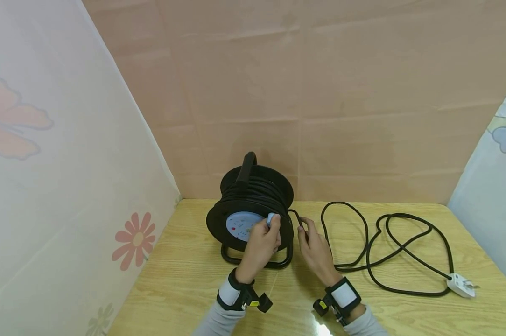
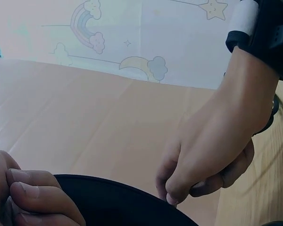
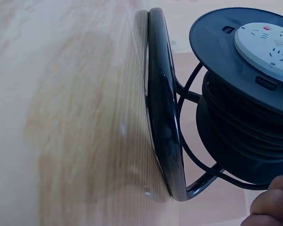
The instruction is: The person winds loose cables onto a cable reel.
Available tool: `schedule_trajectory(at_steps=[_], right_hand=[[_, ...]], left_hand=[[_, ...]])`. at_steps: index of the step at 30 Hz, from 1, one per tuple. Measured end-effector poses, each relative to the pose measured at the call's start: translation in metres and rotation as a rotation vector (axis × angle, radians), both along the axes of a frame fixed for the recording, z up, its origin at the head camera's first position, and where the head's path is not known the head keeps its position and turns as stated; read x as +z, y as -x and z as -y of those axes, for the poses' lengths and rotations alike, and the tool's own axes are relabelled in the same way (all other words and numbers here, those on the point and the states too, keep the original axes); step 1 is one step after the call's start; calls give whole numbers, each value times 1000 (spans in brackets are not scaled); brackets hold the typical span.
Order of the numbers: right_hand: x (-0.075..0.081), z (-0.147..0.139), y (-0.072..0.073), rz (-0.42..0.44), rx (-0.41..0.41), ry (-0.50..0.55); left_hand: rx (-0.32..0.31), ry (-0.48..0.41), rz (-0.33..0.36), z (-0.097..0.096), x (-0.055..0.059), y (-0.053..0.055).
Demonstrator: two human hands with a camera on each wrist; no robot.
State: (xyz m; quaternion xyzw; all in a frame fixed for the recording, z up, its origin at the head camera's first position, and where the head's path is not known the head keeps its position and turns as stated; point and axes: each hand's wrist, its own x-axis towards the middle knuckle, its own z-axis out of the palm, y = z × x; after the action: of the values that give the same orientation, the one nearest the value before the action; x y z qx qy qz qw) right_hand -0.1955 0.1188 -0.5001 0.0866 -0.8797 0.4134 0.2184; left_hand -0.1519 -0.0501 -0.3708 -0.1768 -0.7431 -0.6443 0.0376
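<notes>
Just beyond and to the left of the left grip (image 1: pixel 261 242) stands a black cable reel (image 1: pixel 255 191), its round flanges matt, its bent tubular frame (image 1: pixel 229 255) glossy, its ridged windings packed between. The pale-blue socket panel (image 1: pixel 238 224) on the near flange is partly covered by this grip, which is curled around a light-blue knob (image 1: pixel 270 218); in the left wrist view those fingers are cut off at the edge. Right of it, the right grip (image 1: pixel 313 247) pinches the smooth black cable (image 1: pixel 339 202) beside the reel, the pinched stretch mostly hidden by the fingers; the right wrist view catches only knuckles in its corner. Farther right of that grip, the cable lies in loose, crossing loops on the wood-grained table (image 1: pixel 173 270), ending at a blocky white plug (image 1: pixel 460 285), its metal pins hard to make out.
</notes>
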Motion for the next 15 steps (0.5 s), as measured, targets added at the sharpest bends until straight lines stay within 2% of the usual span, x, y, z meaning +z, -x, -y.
schedule_trajectory(at_steps=[4, 11, 15], right_hand=[[0, 0, 0, 2, -6, -18], [0, 1, -1, -4, 0, -31], [-1, 1, -1, 4, 1, -26]], left_hand=[[11, 48, 17, -1, 0, 0], [44, 92, 35, -6, -29, 16], [40, 83, 32, -7, -37, 19]])
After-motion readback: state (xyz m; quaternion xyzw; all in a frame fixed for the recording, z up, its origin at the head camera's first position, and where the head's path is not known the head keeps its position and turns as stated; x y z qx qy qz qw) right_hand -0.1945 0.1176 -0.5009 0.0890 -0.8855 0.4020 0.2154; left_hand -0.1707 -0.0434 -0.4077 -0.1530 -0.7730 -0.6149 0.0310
